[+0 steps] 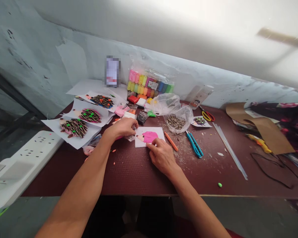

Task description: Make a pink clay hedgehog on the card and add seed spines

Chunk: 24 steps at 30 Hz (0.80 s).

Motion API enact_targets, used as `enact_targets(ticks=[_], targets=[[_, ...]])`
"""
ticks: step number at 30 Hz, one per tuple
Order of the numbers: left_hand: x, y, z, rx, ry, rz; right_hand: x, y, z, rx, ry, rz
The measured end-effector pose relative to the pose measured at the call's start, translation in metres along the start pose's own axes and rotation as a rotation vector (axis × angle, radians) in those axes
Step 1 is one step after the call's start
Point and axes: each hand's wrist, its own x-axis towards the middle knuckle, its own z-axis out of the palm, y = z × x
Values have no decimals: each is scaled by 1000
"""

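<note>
Tabletop (139,180) in dark red-brown, spread beneath left hand (125,127) and right hand (164,155). Well left of the left hand, long white plastic power strip (37,145). Beyond both hands, clear plastic pack of many-coloured clay blocks (151,82). Left hand with fingers curled close together; whether clamped on anything, cannot tell. Right hand with thumb and forefinger slightly apart, tips at the near edge of flat white card (138,143), between both hands. On it, pink clay hedgehog shape (151,136), long axis nearly crosswise, pale snout pointing toward the left hand. Just beyond the right hand's knuckles, slim orange stick (171,141), slanting.
</note>
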Motion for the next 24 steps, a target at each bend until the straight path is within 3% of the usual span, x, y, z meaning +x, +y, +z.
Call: enact_targets(ticks=[11,19,24], targets=[[0,1,-1,3,-13,-17,-3,3,3,47,106,45],[-4,6,-4,-21,-9,5,-2,-1,5,4,32,43],[-13,19,-7,-25,-131,54,-2,-5,6,-14,1,47]])
